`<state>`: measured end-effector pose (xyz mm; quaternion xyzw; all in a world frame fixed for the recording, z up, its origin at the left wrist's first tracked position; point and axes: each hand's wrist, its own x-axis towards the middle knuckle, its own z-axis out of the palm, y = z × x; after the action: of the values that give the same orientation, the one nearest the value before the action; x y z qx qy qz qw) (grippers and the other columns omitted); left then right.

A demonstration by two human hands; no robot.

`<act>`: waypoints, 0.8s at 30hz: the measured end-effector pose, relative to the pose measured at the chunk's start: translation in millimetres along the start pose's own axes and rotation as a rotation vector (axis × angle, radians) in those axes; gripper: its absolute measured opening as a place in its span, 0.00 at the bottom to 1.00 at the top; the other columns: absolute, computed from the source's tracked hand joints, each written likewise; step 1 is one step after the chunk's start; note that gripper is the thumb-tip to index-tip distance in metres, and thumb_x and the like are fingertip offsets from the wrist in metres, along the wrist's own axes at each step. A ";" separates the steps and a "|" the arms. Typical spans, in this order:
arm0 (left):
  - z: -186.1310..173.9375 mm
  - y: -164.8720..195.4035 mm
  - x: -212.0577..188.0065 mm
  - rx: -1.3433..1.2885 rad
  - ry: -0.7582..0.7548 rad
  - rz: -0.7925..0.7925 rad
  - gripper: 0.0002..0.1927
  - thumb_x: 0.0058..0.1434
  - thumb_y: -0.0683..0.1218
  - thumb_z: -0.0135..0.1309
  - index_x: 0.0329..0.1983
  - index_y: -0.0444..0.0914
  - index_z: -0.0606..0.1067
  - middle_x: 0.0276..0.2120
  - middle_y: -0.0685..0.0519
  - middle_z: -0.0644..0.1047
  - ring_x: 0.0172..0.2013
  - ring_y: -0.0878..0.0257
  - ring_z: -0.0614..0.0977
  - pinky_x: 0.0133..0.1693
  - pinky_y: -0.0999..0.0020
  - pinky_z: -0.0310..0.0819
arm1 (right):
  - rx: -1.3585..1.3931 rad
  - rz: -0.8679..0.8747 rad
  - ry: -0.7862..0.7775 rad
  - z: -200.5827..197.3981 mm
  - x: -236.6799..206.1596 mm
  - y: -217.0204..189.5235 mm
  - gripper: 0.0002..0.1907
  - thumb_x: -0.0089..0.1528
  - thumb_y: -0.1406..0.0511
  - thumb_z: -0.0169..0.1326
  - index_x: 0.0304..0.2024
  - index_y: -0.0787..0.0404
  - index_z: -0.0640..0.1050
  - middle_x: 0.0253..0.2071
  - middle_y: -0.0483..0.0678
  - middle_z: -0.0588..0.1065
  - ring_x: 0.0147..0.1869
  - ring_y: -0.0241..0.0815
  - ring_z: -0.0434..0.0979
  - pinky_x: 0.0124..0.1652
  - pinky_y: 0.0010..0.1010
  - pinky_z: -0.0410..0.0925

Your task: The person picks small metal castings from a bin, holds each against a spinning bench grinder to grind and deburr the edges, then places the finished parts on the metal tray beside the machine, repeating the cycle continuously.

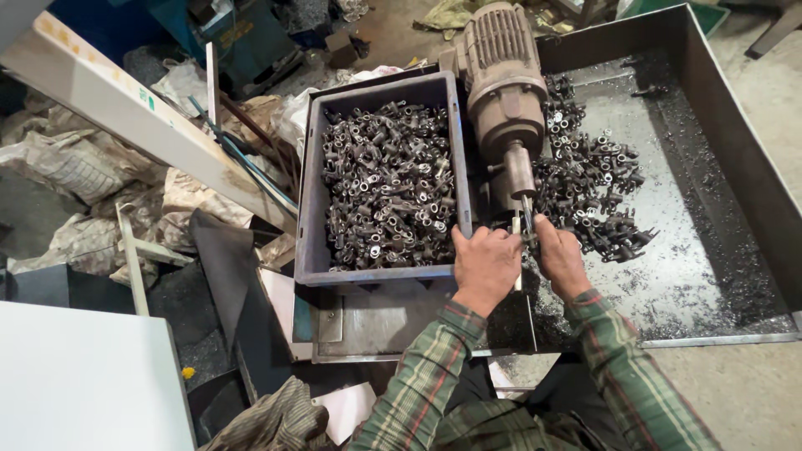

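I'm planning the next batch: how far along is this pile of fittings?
Looks done: the grey crate is nearly full of small metal fittings. In hand: both hands, left and right, meet at the motor spindle, seemingly working one piece; it is too small to see. Left: a loose pile lies in the steel tray.

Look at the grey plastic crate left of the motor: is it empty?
No, the grey crate is filled nearly to its rim with small dark metal parts.

Crate (307, 209) grey-blue. Metal fittings (386, 184) dark grey, silvery ends. Motor (504, 79) rusty brown. Sleeves (434, 367) green-red plaid. Tray (735, 167) dark steel.
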<state>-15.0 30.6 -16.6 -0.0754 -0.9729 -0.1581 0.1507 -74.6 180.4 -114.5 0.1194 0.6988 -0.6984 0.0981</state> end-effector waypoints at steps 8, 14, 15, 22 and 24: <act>-1.0 0.1 -6.4 0.109 0.111 0.079 0.04 0.62 0.50 0.55 0.34 0.48 0.80 0.33 0.57 0.77 0.42 0.58 0.79 0.60 0.28 0.61 | -0.224 -0.161 0.063 0.3 -2.7 4.0 0.35 0.72 0.49 0.47 0.23 0.73 0.73 0.18 0.42 0.63 0.26 0.33 0.59 0.24 0.37 0.55; -15.0 -6.1 -4.5 0.027 -0.061 0.116 0.08 0.60 0.54 0.58 0.33 0.47 0.81 0.29 0.58 0.79 0.38 0.58 0.80 0.58 0.29 0.60 | -0.126 -0.152 -0.010 0.5 -28.0 10.1 0.31 0.72 0.50 0.45 0.24 0.67 0.75 0.18 0.40 0.64 0.24 0.31 0.59 0.24 0.35 0.54; -19.5 -9.2 -3.9 0.019 -0.112 0.144 0.09 0.59 0.54 0.59 0.30 0.47 0.81 0.28 0.59 0.80 0.37 0.59 0.80 0.58 0.28 0.59 | -0.104 -0.101 -0.026 -2.9 -35.1 13.1 0.32 0.72 0.50 0.46 0.23 0.67 0.75 0.19 0.40 0.63 0.25 0.31 0.58 0.24 0.36 0.52; -30.1 -39.4 -10.8 -1.080 0.089 -0.132 0.08 0.67 0.48 0.59 0.45 0.41 0.81 0.41 0.54 0.83 0.42 0.63 0.83 0.49 0.61 0.78 | -0.316 -0.159 0.057 -70.9 -53.0 19.2 0.27 0.69 0.46 0.50 0.36 0.63 0.80 0.30 0.45 0.78 0.31 0.33 0.77 0.32 0.24 0.70; -25.5 -48.2 -7.2 -1.654 0.397 -0.343 0.09 0.71 0.45 0.56 0.51 0.36 0.80 0.44 0.50 0.83 0.43 0.61 0.83 0.52 0.62 0.79 | -0.623 -0.325 0.194 -90.5 -37.6 8.9 0.23 0.67 0.49 0.58 0.43 0.63 0.80 0.36 0.49 0.78 0.36 0.37 0.79 0.36 0.28 0.72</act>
<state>-10.7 -23.8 -9.6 0.0162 -0.4994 -0.8455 0.1885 -33.4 269.7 -111.1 0.0369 0.8939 -0.4440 -0.0494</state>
